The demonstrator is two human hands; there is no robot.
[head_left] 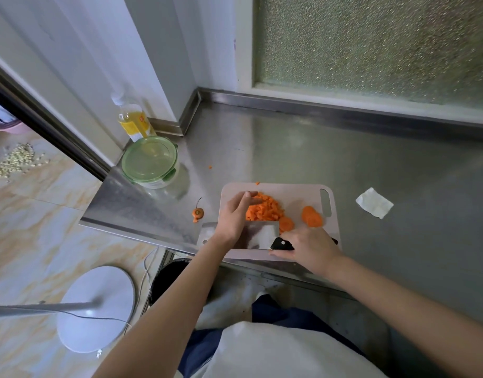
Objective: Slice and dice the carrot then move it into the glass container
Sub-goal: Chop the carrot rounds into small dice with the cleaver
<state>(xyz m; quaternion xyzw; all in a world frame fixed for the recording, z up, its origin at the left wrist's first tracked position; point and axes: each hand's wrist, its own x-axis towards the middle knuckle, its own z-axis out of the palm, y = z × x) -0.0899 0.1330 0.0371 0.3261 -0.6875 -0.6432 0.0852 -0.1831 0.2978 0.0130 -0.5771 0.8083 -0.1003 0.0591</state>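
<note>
Carrot dice (264, 210) heaped | slices (312, 216) flat | cleaver (259, 236) lengthwise left-right, handle right

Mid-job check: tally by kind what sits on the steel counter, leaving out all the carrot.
Cutting board: 1
Cleaver: 1
Lidded glass container: 1
Bottle of yellow liquid: 1
Folded white paper: 1
Total: 5

Brushed-steel counter (316, 165), matt plastic board (294, 195) & shiny metal cleaver (262, 236).
</note>
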